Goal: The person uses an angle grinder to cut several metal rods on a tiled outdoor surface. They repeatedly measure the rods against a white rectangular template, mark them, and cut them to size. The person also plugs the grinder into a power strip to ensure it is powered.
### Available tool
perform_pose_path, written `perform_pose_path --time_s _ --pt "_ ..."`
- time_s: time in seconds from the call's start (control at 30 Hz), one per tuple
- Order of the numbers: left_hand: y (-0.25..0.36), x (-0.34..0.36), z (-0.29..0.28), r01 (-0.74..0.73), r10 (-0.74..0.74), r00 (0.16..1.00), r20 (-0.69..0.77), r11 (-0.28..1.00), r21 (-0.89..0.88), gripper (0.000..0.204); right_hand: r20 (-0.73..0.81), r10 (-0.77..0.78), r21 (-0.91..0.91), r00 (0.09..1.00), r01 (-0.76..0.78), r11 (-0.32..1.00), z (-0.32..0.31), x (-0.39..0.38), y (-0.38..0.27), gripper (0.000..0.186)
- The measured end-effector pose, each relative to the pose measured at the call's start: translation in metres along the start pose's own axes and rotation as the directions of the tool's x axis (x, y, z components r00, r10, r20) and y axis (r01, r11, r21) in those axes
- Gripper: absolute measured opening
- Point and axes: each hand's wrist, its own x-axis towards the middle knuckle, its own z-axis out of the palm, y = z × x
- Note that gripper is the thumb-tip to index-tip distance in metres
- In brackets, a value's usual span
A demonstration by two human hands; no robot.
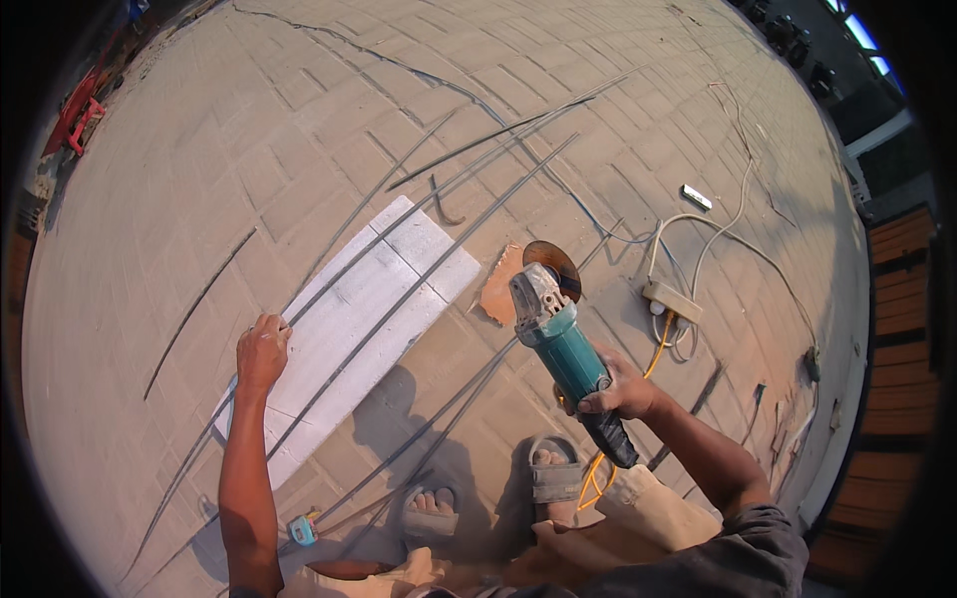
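My right hand (620, 387) is wrapped round the rear body of a teal angle grinder (568, 349), held up off the ground. Its brown disc (551, 269) points away from me, above a broken reddish-brown piece (500, 287). My left hand (262, 353) is closed at the left edge of a white board (349, 344), over a thin metal rod (344, 271) that runs across the board. Its fingers hide the exact grip. A second metal rod (399, 307) lies along the board's middle. Drawn lines mark the board's surface.
A white extension socket (671, 300) with coiled cables lies to the right. An orange cord (660, 349) runs toward the grinder. A tape measure (303, 529) lies near my sandalled feet. More rods, a bent bar (445, 202) and a small white-and-black box (696, 197) rest on the paving.
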Motion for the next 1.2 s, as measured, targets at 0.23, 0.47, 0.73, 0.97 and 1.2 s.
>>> perform_pose_path --time_s 0.23,0.47,0.73,0.97,1.2 --pt "0.017 -0.005 -0.017 -0.01 0.002 0.997 -0.083 0.996 -0.09 0.027 -0.056 0.023 0.137 0.998 -0.015 0.99 -0.002 0.009 0.009 0.08" --pt "0.066 -0.006 -0.047 0.106 -0.043 0.978 0.204 0.945 -0.309 0.03 -0.112 -0.055 0.037 0.992 0.059 0.998 -0.011 0.018 0.011 0.077" --pt "0.202 -0.024 -0.051 0.006 0.3 0.853 0.426 0.812 -0.584 0.044 -0.05 -0.033 0.266 0.998 0.045 0.963 -0.003 0.074 -0.011 0.071" --pt "0.26 -0.038 -0.046 0.026 0.318 0.857 0.405 0.759 -0.65 0.076 -0.106 -0.169 0.206 0.98 0.188 0.96 0.033 0.117 -0.032 0.054" --pt "0.243 -0.031 -0.024 -0.11 0.432 0.839 0.331 0.73 -0.675 0.051 -0.118 -0.128 0.08 0.985 0.138 0.987 0.05 0.134 -0.025 0.048"
